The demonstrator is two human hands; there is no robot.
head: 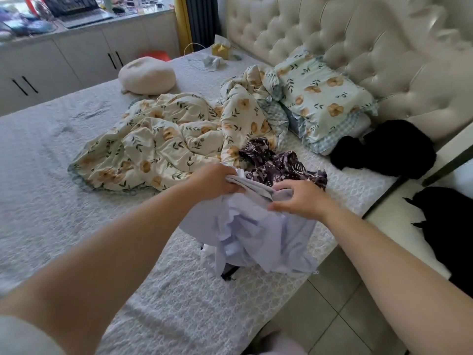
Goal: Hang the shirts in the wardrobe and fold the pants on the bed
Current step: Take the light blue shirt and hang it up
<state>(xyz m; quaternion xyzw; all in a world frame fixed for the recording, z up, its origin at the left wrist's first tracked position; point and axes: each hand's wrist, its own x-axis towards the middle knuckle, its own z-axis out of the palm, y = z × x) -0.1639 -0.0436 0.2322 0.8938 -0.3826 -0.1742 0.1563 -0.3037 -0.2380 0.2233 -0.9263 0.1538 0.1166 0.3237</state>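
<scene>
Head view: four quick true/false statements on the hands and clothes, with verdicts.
1. The left hand grips the pale lilac garment. True.
2. The right hand rests on the floral pillow. False: it also holds the pale lilac garment.
3. The dark patterned garment lies on the bed, beyond both hands. True.
4. The black clothing hangs in a wardrobe. False: a black heap lies on the bed near the headboard.

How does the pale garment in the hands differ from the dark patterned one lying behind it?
The pale lilac garment is plain and gripped by the left hand and right hand; the dark purple garment carries a white print and lies untouched on the bed. Both are crumpled.
</scene>
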